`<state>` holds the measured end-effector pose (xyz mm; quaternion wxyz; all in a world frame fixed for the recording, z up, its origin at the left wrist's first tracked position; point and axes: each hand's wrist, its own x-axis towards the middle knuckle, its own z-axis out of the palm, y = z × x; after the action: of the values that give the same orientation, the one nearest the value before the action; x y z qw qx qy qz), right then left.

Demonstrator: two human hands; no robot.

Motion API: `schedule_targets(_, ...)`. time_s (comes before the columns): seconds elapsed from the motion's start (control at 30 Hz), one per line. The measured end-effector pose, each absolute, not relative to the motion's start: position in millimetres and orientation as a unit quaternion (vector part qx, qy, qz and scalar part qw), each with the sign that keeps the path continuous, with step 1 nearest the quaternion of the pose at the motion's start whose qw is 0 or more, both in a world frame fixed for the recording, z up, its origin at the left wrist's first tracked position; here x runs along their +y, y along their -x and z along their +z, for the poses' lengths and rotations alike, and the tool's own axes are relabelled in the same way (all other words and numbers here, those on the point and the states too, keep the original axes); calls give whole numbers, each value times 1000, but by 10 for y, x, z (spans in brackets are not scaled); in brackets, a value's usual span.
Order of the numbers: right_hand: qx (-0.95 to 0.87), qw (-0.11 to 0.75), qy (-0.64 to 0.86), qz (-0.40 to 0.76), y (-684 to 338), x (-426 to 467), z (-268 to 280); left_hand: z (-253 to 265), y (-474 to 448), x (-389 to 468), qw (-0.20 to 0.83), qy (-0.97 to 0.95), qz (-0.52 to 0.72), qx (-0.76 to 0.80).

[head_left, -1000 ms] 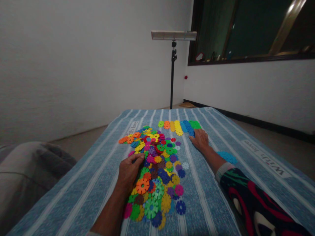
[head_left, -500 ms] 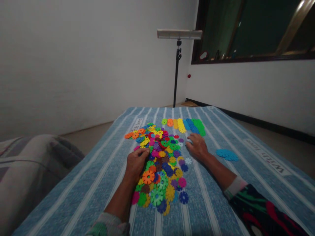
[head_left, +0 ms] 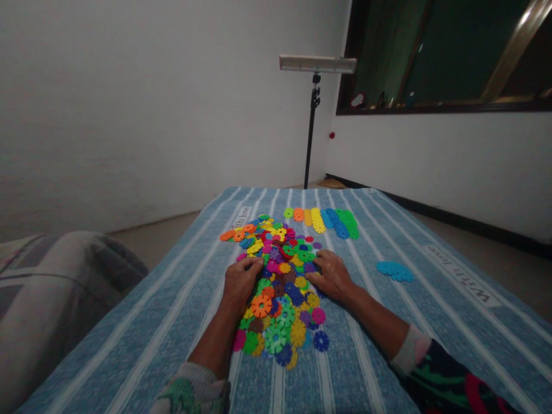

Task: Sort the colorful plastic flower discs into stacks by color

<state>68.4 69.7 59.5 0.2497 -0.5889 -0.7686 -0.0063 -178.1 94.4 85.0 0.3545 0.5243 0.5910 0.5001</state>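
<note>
A heap of colourful notched plastic discs (head_left: 282, 284) lies on a blue striped cloth (head_left: 164, 333). At the heap's left edge is my left hand (head_left: 241, 282), thumb and fingers drawn together; whatever is between the fingertips is hidden. My right hand (head_left: 333, 275) reaches in from the right, its thumb and fingers apart at the heap's edge, close to purple and green discs. Beyond the heap, discs lie in overlapping rows by colour, among them a yellow row (head_left: 318, 220), a blue row (head_left: 335, 222) and a green row (head_left: 348, 223).
Right of my right arm lies a cluster of light blue discs (head_left: 395, 270). A lamp on a black stand (head_left: 311, 126) rises behind the table's far end. At the left is a grey fabric-covered piece (head_left: 77, 287). A window (head_left: 448, 52) is at the upper right.
My right hand has moved left and toward me, from beside the blue and green rows to the heap's right edge. My left hand has stayed almost in place.
</note>
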Motion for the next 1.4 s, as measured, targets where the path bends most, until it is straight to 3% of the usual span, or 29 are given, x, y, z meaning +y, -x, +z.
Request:
schedule_targets(0.57,-759,273,592,5,-676,720,564,898,1754,919,346,-527,494,599)
schedule_targets(0.9,-828,272,450,-195,-606,576,731,870,1771,930,342,-533,494,596)
schedule_targets(1.1,-796,260,516,-178,-737,638,724,869,1768,934,343,-533,494,595)
schedule_targets(1.4,-637,187,736,-131,-1415,894,712,881,1770,934,339,-534,495,596)
